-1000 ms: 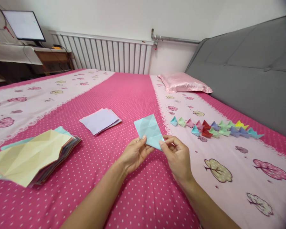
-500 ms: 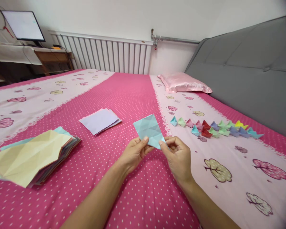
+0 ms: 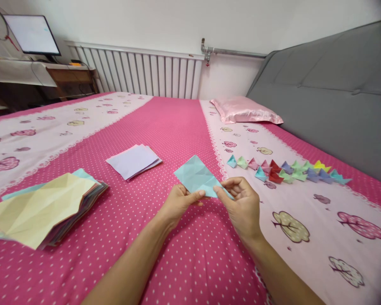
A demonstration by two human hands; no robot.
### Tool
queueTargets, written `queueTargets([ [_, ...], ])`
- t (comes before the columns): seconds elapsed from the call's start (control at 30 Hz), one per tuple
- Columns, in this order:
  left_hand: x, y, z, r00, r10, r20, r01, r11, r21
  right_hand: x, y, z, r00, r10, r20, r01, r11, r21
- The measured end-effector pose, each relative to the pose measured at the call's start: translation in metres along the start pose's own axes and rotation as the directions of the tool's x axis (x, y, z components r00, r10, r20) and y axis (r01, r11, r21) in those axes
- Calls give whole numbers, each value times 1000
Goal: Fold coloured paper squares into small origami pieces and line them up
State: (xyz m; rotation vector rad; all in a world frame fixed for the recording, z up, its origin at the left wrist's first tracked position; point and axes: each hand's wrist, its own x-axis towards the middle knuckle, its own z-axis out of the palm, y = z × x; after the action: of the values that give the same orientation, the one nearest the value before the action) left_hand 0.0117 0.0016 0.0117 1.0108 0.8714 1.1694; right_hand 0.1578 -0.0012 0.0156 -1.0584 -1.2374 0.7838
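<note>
A light blue sheet of creased paper (image 3: 197, 173) is held above the pink bedspread, its far corner pointing away from me. My left hand (image 3: 180, 203) pinches its near edge, thumb on top and fingers beneath. My right hand (image 3: 239, 201) grips the right-hand part of the paper between thumb and fingers. Several small folded paper boats (image 3: 285, 171) in many colours stand in rows to the right of my right hand. A stack of lilac and pink paper squares (image 3: 133, 162) lies beyond my left hand.
At the left lies a thick pile of larger creased sheets (image 3: 44, 207), a pale yellow one on top. A pink satin pillow (image 3: 246, 111) rests near the grey headboard (image 3: 330, 84). Behind the bed are a white radiator (image 3: 139, 70) and a monitor (image 3: 31, 34) on a desk.
The blue paper has turned, with its left corner now further left and its right end stretching further right. My right hand has shifted slightly right along it.
</note>
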Motion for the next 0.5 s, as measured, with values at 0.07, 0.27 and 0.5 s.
queueTargets([
  [0.07,0,-1,0,1000,9,-23,-10,1000,-12,0,-1,0,1000,2,20,-2,1000,0],
  [0.27,-2,-3,-1,995,-17,-103,17,1000,-3,-3,-2,3,996,43,73,-44,999,7],
  [0.5,-3,-3,1,994,6,-112,-11,999,-44,-5,3,4,969,188,160,-198,979,50],
])
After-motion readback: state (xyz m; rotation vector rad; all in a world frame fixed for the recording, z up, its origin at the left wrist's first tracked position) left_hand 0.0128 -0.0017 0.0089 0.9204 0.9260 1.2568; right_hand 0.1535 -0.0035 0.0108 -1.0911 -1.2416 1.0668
